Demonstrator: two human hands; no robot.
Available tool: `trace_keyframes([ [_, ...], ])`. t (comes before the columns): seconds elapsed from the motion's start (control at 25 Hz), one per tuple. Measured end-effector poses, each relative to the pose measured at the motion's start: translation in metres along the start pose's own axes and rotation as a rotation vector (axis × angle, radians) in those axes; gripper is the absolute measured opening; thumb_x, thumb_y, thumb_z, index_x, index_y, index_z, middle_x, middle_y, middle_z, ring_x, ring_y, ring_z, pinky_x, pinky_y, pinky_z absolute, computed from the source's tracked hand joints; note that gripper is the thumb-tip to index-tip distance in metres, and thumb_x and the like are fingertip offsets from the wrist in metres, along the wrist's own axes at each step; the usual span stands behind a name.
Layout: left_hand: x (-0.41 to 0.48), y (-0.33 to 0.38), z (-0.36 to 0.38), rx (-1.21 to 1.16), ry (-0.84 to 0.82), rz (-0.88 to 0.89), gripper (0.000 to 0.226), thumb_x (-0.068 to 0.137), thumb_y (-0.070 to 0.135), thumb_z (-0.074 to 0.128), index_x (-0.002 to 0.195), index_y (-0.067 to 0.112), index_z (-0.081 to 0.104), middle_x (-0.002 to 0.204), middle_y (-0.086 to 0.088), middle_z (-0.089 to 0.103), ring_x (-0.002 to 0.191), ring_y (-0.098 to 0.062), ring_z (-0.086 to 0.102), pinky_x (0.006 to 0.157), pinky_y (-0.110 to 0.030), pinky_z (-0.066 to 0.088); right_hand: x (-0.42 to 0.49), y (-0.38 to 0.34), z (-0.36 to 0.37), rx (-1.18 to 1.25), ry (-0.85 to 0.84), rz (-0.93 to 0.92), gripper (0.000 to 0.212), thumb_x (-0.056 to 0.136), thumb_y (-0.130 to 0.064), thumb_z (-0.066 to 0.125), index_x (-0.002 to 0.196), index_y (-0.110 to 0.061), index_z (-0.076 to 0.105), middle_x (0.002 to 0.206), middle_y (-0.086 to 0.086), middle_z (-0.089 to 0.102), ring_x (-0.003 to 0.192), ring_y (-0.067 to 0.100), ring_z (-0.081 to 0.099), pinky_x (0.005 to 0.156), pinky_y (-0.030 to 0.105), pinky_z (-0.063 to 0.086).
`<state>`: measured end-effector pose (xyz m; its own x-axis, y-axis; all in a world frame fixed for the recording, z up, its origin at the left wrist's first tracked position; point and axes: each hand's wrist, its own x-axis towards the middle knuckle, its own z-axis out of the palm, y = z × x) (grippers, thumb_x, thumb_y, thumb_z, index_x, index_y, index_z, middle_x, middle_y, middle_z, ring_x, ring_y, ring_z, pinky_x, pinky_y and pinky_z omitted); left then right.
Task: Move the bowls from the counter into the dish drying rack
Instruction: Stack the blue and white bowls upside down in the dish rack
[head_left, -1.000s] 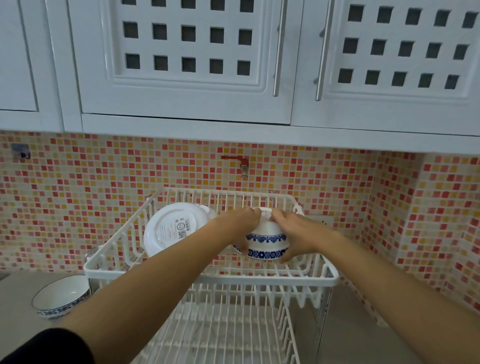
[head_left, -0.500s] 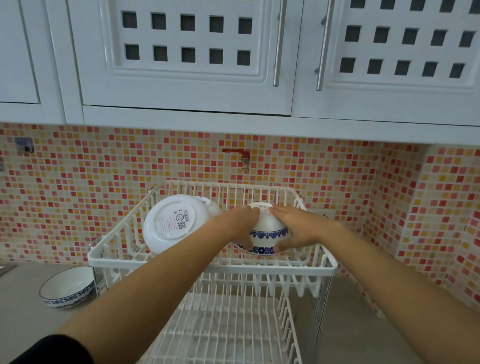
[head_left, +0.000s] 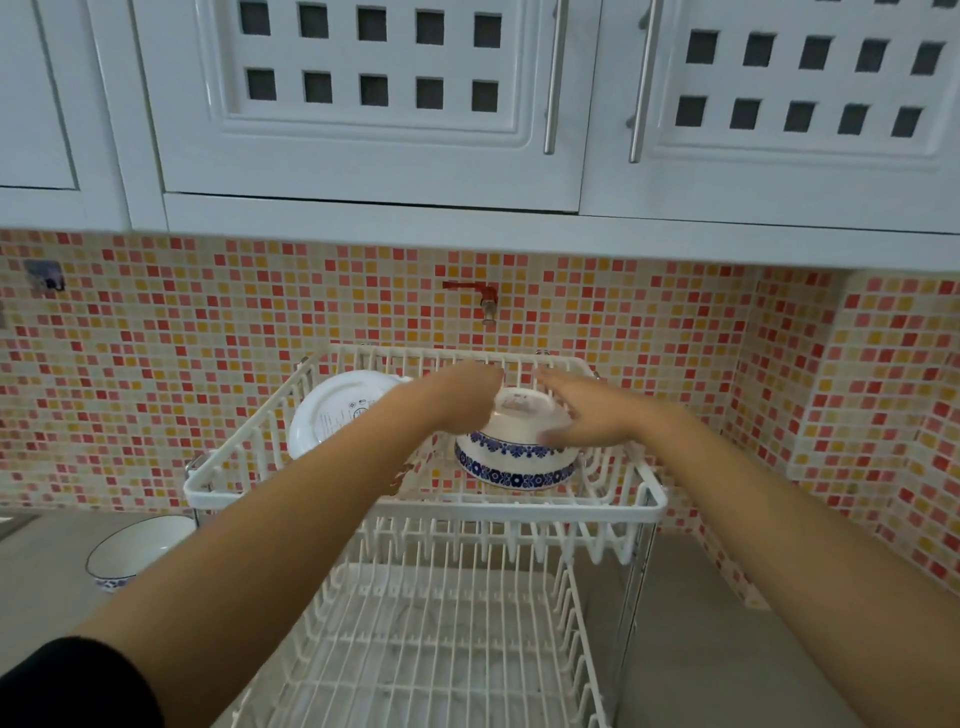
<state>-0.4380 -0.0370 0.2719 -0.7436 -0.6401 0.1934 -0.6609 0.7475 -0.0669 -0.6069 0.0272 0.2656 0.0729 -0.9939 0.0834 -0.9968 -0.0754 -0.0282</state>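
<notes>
A white bowl with a blue flower band (head_left: 514, 462) rests upside down in the right half of the white wire rack's upper tier (head_left: 415, 506). My left hand (head_left: 457, 397) hovers just left of the bowl's foot, blurred, fingers loose and holding nothing. My right hand (head_left: 584, 415) is spread over the bowl's right shoulder, also blurred, with no grip on it. A plain white bowl (head_left: 332, 415) leans on its side in the left of the same tier. Another blue-rimmed bowl (head_left: 137, 551) stands upright on the grey counter, left of the rack.
The rack's lower tier (head_left: 441, 649) holds nothing. White wall cabinets (head_left: 363, 130) hang low above the rack. A red tap (head_left: 485, 304) juts from the mosaic wall behind it. The tiled wall corner closes in on the right.
The blue-banded bowl went down from between both hands onto the upper tier, upside down. Both hands have let go and spread apart above it.
</notes>
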Motion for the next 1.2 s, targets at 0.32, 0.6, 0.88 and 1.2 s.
trace_keyframes([
  [0.32,-0.087,-0.113,-0.049,-0.043,0.234,-0.242,0.048,0.101,0.031,0.03,0.143,0.006,0.032,0.139,-0.019,0.05,0.129,-0.033,0.046,0.107,-0.042,0.036,0.055,-0.133,-0.017,0.065,0.352,-0.132,0.062,0.098,-0.048,0.025,0.148,-0.011,0.021,0.154,0.009,0.028,0.14,0.025,0.028,0.113,0.043,0.028],
  [0.6,-0.164,-0.292,-0.018,-0.044,0.126,-0.542,0.052,0.1,0.037,0.029,0.139,0.004,0.037,0.142,-0.019,0.046,0.129,-0.035,0.045,0.106,-0.044,0.037,0.15,-0.294,-0.004,0.043,0.192,-0.145,0.061,0.099,-0.043,0.028,0.146,-0.005,0.022,0.154,0.015,0.027,0.139,0.032,0.031,0.111,0.044,0.031],
  [0.88,-0.211,-0.442,0.067,-0.048,-0.155,-0.641,0.053,0.101,0.038,0.028,0.138,0.003,0.039,0.142,-0.019,0.046,0.129,-0.035,0.045,0.105,-0.043,0.037,0.252,-0.404,0.087,0.208,-0.041,0.023,0.048,0.099,-0.033,0.035,0.137,-0.004,0.04,0.138,0.016,0.049,0.113,0.031,0.054,0.087,0.035,0.045],
  [1.2,-0.226,-0.541,0.213,-0.23,-0.35,-0.68,0.054,0.101,0.038,0.028,0.131,-0.004,0.045,0.137,-0.023,0.049,0.126,-0.036,0.046,0.104,-0.04,0.037,0.309,-0.478,0.279,0.6,-0.187,0.483,0.055,0.097,-0.044,0.035,0.129,-0.001,0.047,0.131,0.017,0.055,0.119,0.033,0.053,0.093,0.035,0.044],
])
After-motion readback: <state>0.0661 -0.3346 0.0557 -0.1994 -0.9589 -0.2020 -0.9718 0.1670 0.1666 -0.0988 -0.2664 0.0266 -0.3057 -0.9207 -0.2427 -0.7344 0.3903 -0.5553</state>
